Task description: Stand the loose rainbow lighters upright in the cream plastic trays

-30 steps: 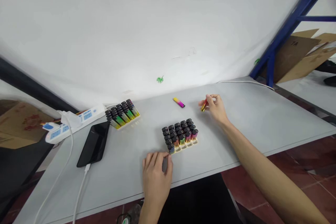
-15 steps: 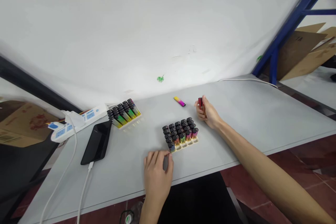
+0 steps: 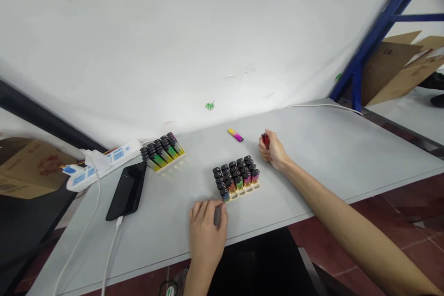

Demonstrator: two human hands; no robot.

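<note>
A pale tray (image 3: 246, 190) holds several black-topped lighters in rows, with some vacant slots along its front edge. My right hand (image 3: 272, 149), behind and to the right of this tray, is wrapped round a red lighter (image 3: 265, 139). My left hand (image 3: 208, 222) lies on the table by the tray's front left corner, fingers curled, thumb apart, nothing seen in it. A yellow and pink lighter (image 3: 236, 135) lies flat near the wall. Further left, a second tray (image 3: 178, 157) carries several green and yellow lighters with black tops.
A black phone (image 3: 127, 190) with a white cable lies on the grey table (image 3: 166, 226) at left, beside a white power strip (image 3: 104, 166). Cardboard boxes (image 3: 391, 71) stand beyond the blue frame (image 3: 356, 85) at right. Another box (image 3: 31, 166) is at far left.
The red lighter has turned in my right hand, and the fingers now cover more of it. My left hand has stayed by the tray. The view has shifted slightly.
</note>
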